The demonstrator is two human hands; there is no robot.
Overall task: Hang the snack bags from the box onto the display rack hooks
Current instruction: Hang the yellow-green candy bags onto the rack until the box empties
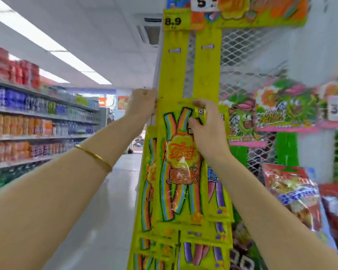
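A yellow snack bag (178,164) with rainbow strips printed on it hangs against two yellow hanging strips (171,75) on the wire display rack (240,47). My left hand (142,103) grips the bag's upper left corner at the strip's edge. My right hand (205,123) pinches the bag's top right part near a small price tag. More yellow bags (209,248) of the same kind hang below and behind it. The box is out of view.
Price cards reading 8.9 (176,20) and 5 (202,2) sit at the top of the strips. Green and pink bags (281,110) and red bags (296,193) hang on the rack to the right. Stocked shelves (27,114) line the aisle on the left.
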